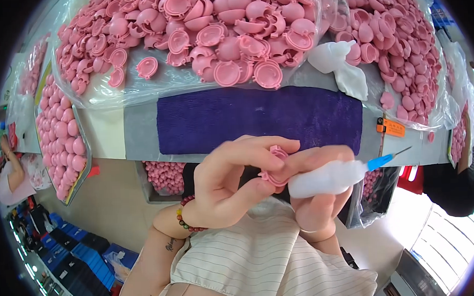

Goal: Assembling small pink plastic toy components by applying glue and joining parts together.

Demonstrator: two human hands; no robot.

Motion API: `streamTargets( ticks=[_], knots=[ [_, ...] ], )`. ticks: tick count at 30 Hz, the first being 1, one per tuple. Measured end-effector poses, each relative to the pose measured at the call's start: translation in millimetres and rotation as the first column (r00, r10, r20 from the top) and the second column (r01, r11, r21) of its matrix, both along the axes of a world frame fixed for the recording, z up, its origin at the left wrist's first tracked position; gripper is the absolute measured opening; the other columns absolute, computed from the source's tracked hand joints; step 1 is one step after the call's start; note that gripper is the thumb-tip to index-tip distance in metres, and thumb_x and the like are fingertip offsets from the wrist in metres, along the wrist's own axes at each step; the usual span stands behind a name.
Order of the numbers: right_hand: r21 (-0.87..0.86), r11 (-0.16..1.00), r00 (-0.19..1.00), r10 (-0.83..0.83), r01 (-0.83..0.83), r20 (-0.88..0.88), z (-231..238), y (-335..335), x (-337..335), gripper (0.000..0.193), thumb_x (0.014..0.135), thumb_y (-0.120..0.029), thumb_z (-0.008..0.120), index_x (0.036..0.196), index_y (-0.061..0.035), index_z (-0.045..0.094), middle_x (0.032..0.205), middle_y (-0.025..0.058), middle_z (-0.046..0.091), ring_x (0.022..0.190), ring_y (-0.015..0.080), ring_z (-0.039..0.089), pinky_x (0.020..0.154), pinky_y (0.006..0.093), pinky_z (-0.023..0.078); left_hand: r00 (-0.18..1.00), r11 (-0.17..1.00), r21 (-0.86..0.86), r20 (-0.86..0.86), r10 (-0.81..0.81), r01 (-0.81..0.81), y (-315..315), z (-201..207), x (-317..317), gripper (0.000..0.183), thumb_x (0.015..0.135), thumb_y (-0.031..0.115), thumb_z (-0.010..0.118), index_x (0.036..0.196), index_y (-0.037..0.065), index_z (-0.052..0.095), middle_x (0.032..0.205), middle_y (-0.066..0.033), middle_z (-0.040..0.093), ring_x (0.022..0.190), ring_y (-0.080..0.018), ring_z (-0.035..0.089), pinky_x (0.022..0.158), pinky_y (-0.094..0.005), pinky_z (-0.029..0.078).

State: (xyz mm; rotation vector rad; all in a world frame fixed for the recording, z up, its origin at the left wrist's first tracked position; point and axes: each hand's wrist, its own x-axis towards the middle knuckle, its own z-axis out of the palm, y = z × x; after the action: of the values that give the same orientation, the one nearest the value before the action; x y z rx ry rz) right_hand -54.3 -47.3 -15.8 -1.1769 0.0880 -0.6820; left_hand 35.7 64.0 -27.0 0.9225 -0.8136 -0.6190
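My left hand (pixel 230 175) pinches a small pink plastic half shell (pixel 278 167) between thumb and fingers, in front of my chest. Close beside it, my right hand (pixel 324 202) is closed around a white squeeze bottle (pixel 328 178) with a blue needle tip (pixel 380 162), which points to the right, away from the shell. The right fingertips reach to the shell's edge; whether they also grip it is hard to tell. Beyond both hands a dark purple cloth (pixel 257 118) lies flat on the grey table.
Piles of pink half shells (pixel 211 35) on clear plastic sheeting fill the far side. A tray of closed pink balls (pixel 62 134) stands at left. White cloth (pixel 344 69) and an orange-handled tool (pixel 391 127) lie at right. A bin of pink pieces (pixel 164 177) sits below the table edge.
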Motion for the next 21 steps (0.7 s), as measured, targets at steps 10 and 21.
streamTargets(
  ticks=[10,21],
  knots=[
    [-0.411,0.884,0.971,-0.167,0.223,0.17,15,-35,-12,0.051,0.076,-0.046,0.05,0.097,0.0008,0.045,0.067,0.0035,0.04,0.051,0.0115,0.028,0.043,0.024,0.02,0.88,0.974,-0.131,-0.419,-0.223,0.184,1,7,1,0.044,0.076,-0.006,0.05,0.117,-0.005,0.034,0.12,-0.0225,0.038,0.107,-0.0226,0.045,0.088,-0.0358,0.04],
    [-0.725,0.618,0.952,-0.175,0.305,0.251,28,-18,-7,0.062,0.078,-0.056,0.04,0.082,0.0045,0.053,0.058,0.0036,0.041,0.046,0.0136,0.038,0.036,0.0239,0.023,0.876,0.977,-0.086,-0.432,-0.213,0.195,4,3,-1,0.042,0.075,-0.006,0.052,0.114,-0.004,0.035,0.116,-0.0242,0.042,0.1,-0.0214,0.051,0.087,-0.0324,0.04]
  ],
)
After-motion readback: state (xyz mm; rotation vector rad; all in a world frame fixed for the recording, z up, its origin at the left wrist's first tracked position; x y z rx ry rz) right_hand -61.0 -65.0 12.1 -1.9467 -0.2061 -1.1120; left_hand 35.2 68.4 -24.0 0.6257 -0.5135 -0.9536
